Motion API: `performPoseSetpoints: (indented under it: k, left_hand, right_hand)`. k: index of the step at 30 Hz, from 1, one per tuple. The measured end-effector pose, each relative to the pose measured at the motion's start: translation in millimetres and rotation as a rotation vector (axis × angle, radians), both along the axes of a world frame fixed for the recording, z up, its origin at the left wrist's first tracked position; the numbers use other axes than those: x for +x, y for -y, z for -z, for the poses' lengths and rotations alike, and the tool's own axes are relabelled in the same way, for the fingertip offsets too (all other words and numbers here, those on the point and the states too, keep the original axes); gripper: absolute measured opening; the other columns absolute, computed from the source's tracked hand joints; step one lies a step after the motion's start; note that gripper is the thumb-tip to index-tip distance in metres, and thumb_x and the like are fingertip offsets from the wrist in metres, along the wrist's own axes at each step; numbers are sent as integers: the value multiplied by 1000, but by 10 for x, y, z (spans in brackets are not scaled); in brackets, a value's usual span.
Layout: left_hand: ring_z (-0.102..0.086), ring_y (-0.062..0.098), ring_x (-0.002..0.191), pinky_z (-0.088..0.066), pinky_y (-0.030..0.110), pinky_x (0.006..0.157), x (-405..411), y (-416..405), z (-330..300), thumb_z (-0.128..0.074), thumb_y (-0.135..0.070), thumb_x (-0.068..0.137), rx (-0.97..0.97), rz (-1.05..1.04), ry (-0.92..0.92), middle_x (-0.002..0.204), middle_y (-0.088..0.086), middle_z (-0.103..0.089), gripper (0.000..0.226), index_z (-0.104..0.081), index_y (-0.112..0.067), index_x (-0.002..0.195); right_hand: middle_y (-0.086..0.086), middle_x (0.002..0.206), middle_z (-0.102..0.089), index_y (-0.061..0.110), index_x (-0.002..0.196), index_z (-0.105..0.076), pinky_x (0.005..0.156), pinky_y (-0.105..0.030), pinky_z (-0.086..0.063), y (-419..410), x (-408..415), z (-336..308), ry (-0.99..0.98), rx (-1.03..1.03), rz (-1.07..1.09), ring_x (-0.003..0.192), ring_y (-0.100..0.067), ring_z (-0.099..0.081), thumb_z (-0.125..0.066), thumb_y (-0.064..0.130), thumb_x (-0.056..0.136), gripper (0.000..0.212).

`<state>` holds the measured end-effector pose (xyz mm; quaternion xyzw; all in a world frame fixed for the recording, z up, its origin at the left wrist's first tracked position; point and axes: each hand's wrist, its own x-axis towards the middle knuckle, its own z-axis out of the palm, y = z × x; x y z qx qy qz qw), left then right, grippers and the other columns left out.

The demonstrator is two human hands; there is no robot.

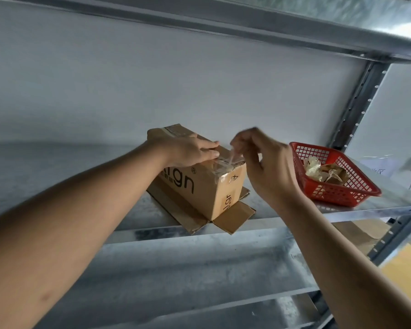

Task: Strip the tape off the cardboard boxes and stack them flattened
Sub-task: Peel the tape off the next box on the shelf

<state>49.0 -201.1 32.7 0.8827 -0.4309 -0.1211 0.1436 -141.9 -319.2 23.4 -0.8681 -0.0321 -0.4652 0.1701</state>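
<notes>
Sitting on a shiny metal shelf (152, 236) is a brown cardboard box (207, 186) with black letters on its side. Its bottom flaps lie spread out flat under it. The left hand (190, 150) lies flat on top of the box with straight fingers. The right hand (266, 162), just beside the box's near corner, pinches a strip of clear tape (226, 160) that stretches up from the box top. A red basket (356, 186) nearby holds crumpled tape.

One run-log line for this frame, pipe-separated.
step: peeling tape | left hand: pressing on box | right hand: pinching tape, pulling up | basket: holds tape scraps
</notes>
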Motion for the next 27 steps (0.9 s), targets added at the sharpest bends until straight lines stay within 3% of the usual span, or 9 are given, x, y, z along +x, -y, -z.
performPoseSetpoints:
  k: [6, 9, 11, 14, 15, 17, 20, 27]
  left_hand:
    - [-6, 34, 158, -12, 64, 123, 46, 21, 27, -29, -84, 91, 20, -27, 18, 173, -8, 4, 70, -29, -53, 154]
    - [-6, 33, 158, -11, 62, 124, 40, 5, 42, -32, -77, 93, 3, -21, 10, 173, -7, 2, 67, -28, -51, 155]
    - [-8, 33, 158, -12, 60, 124, 36, 5, 38, -37, -67, 98, -17, -15, -22, 173, -6, 0, 60, -28, -53, 155]
    - [-2, 34, 159, -5, 59, 124, 22, 2, 18, -39, -66, 100, -39, -17, -78, 173, -5, 4, 50, -26, -68, 148]
    - [-1, 34, 159, -5, 58, 123, 16, -3, 9, -38, -70, 99, -38, -17, -80, 173, -4, 6, 51, -25, -70, 147]
    - [1, 34, 159, -4, 59, 123, -6, -22, -9, -37, -75, 97, -30, -10, -81, 173, -4, 8, 53, -24, -70, 148]
    - [6, 32, 159, 0, 60, 123, -35, -38, -21, -35, -75, 98, -20, -16, -83, 173, -3, 9, 53, -22, -69, 149]
    - [-1, 35, 158, -5, 62, 122, -18, -22, -23, -31, -74, 99, -2, -5, -37, 173, -2, 3, 54, -20, -66, 152]
  right_hand:
    - [-2, 82, -75, 5, 106, -70, 65, -31, -63, -131, 43, -227, -140, 360, -270, 71, -19, -75, -60, 5, 102, 11]
    - [-4, 87, -75, 12, 116, -73, 67, -39, -62, -86, 11, -161, -258, 474, -330, 74, -21, -74, -65, 9, 100, 19]
    - [2, 94, -74, 21, 121, -75, 70, -44, -61, -37, -18, -97, -352, 337, -293, 76, -15, -71, -73, 15, 95, 27]
    - [20, 102, -60, 26, 122, -75, 72, -18, -51, -10, -62, -28, -461, -92, -140, 80, -1, -61, -90, 22, 78, 47]
    - [22, 103, -55, 24, 121, -76, 74, -15, -49, -29, -71, -24, -490, -182, -104, 83, 1, -58, -92, 18, 75, 49]
    - [16, 106, -56, 20, 113, -78, 79, -27, -55, -58, -77, -43, -493, -297, -70, 92, -4, -56, -89, 6, 76, 41]
    - [4, 106, -68, 16, 100, -79, 70, -41, -55, -73, -70, -92, -460, -485, -7, 94, -18, -57, -78, -3, 84, 24]
    - [-1, 104, -73, 16, 97, -82, 76, -34, -48, -114, -80, -141, -413, -526, 7, 95, -26, -57, -73, 7, 93, 13]
